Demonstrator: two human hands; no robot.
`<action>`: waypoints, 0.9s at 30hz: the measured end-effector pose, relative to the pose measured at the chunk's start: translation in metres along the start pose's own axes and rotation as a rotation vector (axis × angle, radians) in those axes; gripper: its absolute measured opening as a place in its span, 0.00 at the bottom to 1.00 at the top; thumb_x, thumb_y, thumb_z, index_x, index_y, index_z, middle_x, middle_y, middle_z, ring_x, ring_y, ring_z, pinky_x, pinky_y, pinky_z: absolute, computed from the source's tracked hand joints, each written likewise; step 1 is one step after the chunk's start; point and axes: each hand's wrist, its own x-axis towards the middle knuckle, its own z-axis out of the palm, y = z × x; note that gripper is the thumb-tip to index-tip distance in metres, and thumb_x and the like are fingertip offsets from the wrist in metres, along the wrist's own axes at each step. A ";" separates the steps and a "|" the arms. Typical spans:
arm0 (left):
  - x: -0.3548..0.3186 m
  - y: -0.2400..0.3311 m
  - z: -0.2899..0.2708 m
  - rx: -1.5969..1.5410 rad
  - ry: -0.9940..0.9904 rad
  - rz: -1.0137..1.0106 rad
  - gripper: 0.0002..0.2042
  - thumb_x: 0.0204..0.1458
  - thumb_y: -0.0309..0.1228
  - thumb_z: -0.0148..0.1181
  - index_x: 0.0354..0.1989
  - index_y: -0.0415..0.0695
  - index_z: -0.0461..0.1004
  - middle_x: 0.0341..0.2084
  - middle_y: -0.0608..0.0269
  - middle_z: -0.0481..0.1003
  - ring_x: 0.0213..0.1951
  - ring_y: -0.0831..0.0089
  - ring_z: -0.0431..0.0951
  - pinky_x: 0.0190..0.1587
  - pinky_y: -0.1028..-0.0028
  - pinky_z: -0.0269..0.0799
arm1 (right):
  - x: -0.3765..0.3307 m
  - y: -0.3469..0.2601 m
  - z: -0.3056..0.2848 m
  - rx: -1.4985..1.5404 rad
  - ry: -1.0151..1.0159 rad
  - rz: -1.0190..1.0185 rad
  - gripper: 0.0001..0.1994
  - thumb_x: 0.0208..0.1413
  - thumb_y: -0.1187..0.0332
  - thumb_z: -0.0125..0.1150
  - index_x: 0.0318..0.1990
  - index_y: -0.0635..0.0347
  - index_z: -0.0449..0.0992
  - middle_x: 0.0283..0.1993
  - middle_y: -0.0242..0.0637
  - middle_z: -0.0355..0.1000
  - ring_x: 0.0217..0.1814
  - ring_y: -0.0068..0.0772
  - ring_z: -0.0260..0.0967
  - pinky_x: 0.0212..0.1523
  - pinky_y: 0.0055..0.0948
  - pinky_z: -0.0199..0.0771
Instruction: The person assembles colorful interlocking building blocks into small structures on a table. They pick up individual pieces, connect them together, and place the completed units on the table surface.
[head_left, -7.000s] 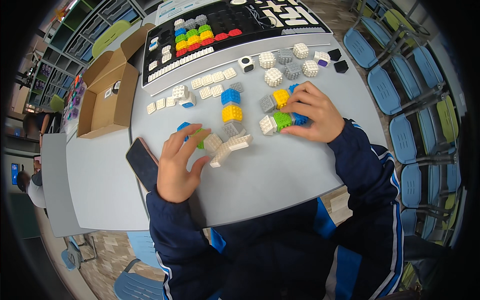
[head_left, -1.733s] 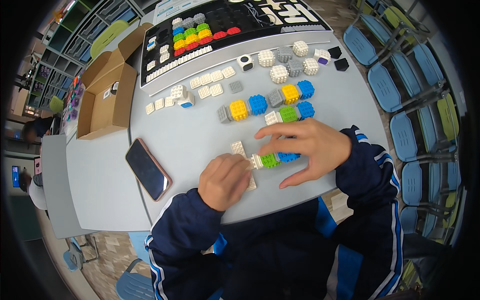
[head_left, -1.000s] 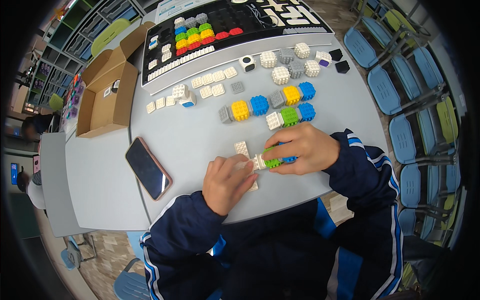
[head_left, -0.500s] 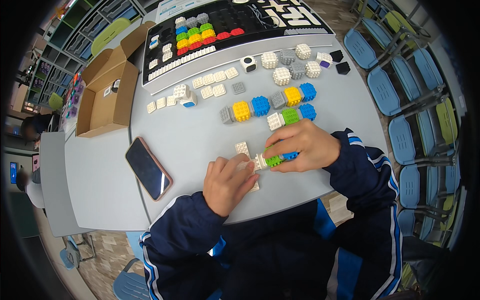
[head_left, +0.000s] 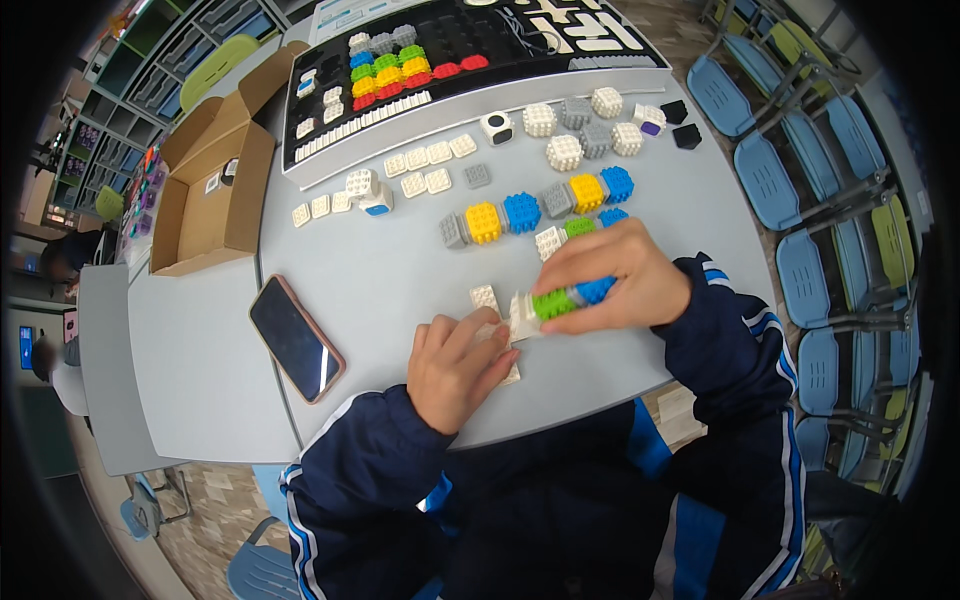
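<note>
My right hand (head_left: 630,275) grips a short row of studded building blocks, with a green block (head_left: 553,304), a blue block (head_left: 596,291) and a white connector (head_left: 521,312) at its left end. My left hand (head_left: 455,368) is closed over a long white studded plate (head_left: 484,297) lying on the table, and its fingertips come close to the connector. The fingers cover the plate's middle. Just beyond my right hand lies a similar row with a white block (head_left: 548,242). Two more rows, each grey, yellow and blue, including a yellow block (head_left: 483,222), lie farther back.
A phone (head_left: 297,338) lies left of my hands on the grey table (head_left: 390,270). An open cardboard box (head_left: 208,215) and a black-lined parts tray (head_left: 470,110) stand farther back. Loose white cubes (head_left: 540,121) and white square plates (head_left: 439,152) lie before the tray. Stacked blue chairs (head_left: 775,185) stand at right.
My right hand has shifted slightly right and tilted the block row, so its blue end sits higher. My left hand stays almost in place on the white plate.
</note>
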 end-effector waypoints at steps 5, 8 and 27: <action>-0.003 -0.001 0.003 0.028 0.016 0.021 0.16 0.39 0.29 0.74 0.39 0.44 0.79 0.45 0.65 0.75 0.35 0.65 0.70 0.39 0.68 0.65 | 0.002 0.005 0.001 0.030 0.157 -0.019 0.18 0.38 0.69 0.80 0.39 0.58 0.83 0.40 0.38 0.79 0.42 0.35 0.77 0.44 0.28 0.75; -0.005 -0.005 0.005 0.014 0.010 0.062 0.19 0.38 0.31 0.74 0.41 0.43 0.78 0.45 0.63 0.75 0.36 0.65 0.70 0.39 0.67 0.65 | 0.005 0.010 -0.001 0.128 0.204 0.059 0.21 0.37 0.70 0.80 0.42 0.56 0.81 0.44 0.36 0.77 0.49 0.36 0.74 0.52 0.30 0.71; -0.008 0.010 -0.004 -0.159 -0.152 0.340 0.25 0.40 0.37 0.71 0.46 0.37 0.75 0.46 0.57 0.71 0.48 0.61 0.71 0.48 0.62 0.66 | 0.027 0.026 0.048 -0.427 0.123 -0.072 0.23 0.44 0.68 0.73 0.49 0.65 0.78 0.48 0.42 0.74 0.59 0.45 0.65 0.55 0.37 0.69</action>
